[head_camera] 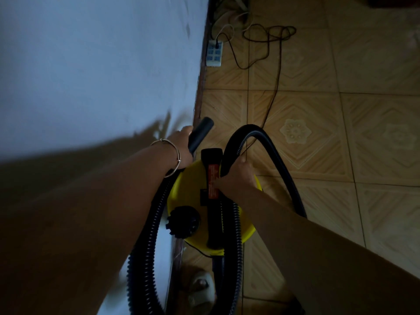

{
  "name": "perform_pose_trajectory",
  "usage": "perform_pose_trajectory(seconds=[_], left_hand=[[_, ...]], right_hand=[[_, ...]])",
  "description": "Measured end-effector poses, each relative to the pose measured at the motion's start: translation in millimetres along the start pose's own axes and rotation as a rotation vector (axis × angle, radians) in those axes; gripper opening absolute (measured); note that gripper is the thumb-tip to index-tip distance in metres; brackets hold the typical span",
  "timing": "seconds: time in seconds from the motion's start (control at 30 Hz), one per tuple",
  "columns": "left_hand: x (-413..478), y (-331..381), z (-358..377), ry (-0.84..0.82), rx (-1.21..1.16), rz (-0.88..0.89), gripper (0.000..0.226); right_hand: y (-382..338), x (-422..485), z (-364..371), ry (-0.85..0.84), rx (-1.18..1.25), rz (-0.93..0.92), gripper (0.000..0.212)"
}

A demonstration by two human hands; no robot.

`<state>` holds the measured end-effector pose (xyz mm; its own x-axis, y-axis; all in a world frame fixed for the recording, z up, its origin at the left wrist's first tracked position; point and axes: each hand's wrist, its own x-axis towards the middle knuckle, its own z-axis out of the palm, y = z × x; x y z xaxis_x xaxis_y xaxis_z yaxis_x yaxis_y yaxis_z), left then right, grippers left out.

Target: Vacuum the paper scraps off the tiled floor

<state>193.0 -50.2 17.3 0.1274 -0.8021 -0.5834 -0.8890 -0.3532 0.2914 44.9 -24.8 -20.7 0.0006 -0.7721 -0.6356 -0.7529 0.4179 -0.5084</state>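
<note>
At the foot of the wall (91,64), we have the yellow vacuum (186,194) sitting on the tiled floor (341,110), just beside the dark skirting (201,83). Lighting is dim.

Both arms reach forward and down, almost straight. The left hand (183,144), with a thin bangle (176,153) at the wrist, is clenched round the black rigid tube (201,133). The tube's open end points away from us along the skirting. The right hand (237,176) sits on top of the canister with its fingers curled over the black hose (281,164) where the hose crosses the carry handle (212,164). The thumb lies against the handle's red label. We can't tell whether it also grips the handle itself.

The hose loops wide: one arc goes out over the tiles to our right, and a ribbed run comes back under the left forearm and round the near side of the canister.

Edges and room: the wall and skirting close off the left side. Open tile lies ahead and to the right. A white power strip (214,53) lies on the floor against the skirting farther along, and a thin dark cord (276,71) runs from it in loose coils across the tiles toward the vacuum.
</note>
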Motion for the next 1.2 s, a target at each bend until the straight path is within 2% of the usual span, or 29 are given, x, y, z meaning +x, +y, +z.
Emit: perform_pose_trajectory(seconds=[0.1,0.13,0.2,0.3,0.37,0.47,0.57,0.67,0.73,1.07,1.2], left_hand=[[-0.1,-5.7,8.1,-0.032,0.023,-0.026,0.087],[1.0,-9.0,12.2,-0.044,0.017,-0.026,0.090],[1.4,-14.7,20.2,-0.060,0.006,-0.051,0.092],[-3.4,-22.0,31.2,-0.051,0.111,0.001,0.061],[-4.8,-29.3,35.9,-0.011,0.233,0.016,0.054],[-3.9,-31.0,36.9,-0.056,0.212,-0.124,0.070],[-7.9,-18.2,31.8,-0.064,0.244,-0.184,0.070],[-8.7,-14.0,33.3,-0.019,0.304,-0.170,0.071],[-11.5,-12.8,33.0,-0.009,0.327,-0.158,0.075],[-17.8,-9.2,32.3,-0.016,0.425,-0.148,0.052],[-17.7,3.3,33.1,0.052,0.451,-0.124,0.051]], right_hand=[[5.4,1.1,-0.1,-0.039,0.029,0.034,0.039],[7.2,1.4,0.7,-0.059,0.021,0.043,0.034],[8.2,1.4,0.9,-0.086,0.015,0.052,0.036],[5.1,1.9,-2.3,-0.097,0.031,0.079,0.025],[3.6,2.8,-3.7,-0.095,0.042,0.099,0.028],[4.4,4.0,-0.5,-0.100,0.060,0.117,0.037],[3.4,6.0,3.0,-0.110,0.080,0.136,0.034],[6.5,8.4,2.0,-0.115,0.069,0.117,0.015],[9.8,8.5,1.9,-0.101,0.073,0.108,0.026],[10.5,5.6,4.0,0.014,0.046,0.105,0.032],[14.7,4.0,4.5,0.049,0.033,0.116,0.038]])
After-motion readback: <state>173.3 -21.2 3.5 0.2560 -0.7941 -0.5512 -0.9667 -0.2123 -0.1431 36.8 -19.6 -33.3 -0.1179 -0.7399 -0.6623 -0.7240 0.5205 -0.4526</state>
